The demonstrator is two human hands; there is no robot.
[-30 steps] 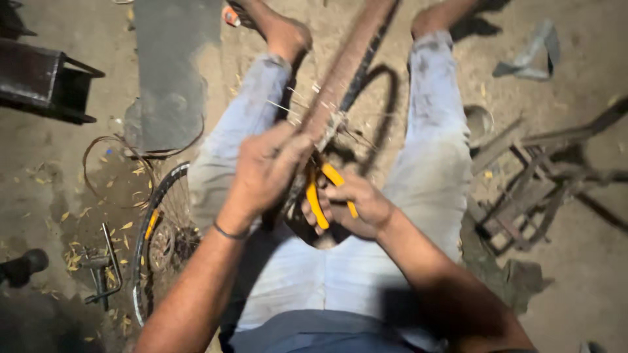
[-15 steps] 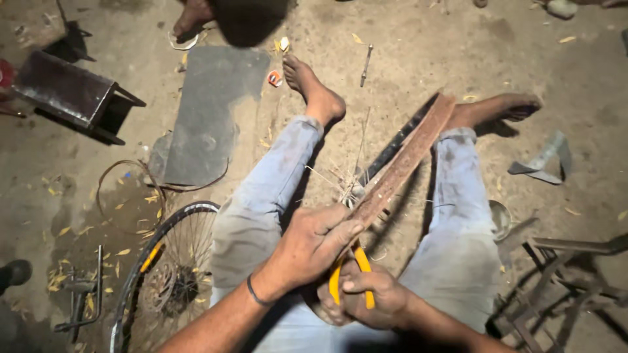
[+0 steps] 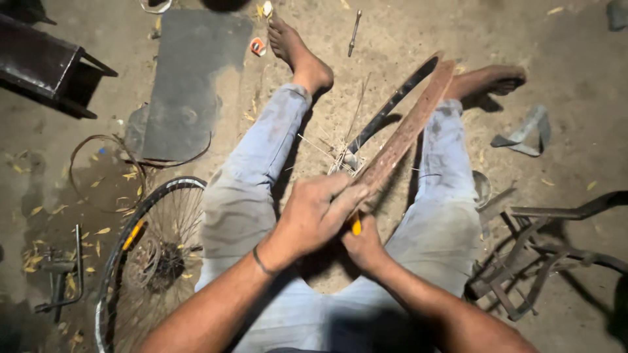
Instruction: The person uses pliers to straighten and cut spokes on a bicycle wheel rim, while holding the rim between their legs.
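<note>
We sit on the dirt floor [image 3: 575, 78] with our legs spread apart. The rusty wheel rim [image 3: 409, 131] lies between our knees, and its long side runs from our hands up toward two o'clock. Our left hand [image 3: 317, 212] is nearer and on top, with its fingers closed around the rim's low end. Our right hand [image 3: 363, 245] sits just under it, squeezing a yellow-handled tool [image 3: 356, 227] (we cannot tell which kind). A spoked bicycle wheel [image 3: 140, 261] lies at eight o'clock, and a metal frame [image 3: 543, 261] rests at four o'clock.
</note>
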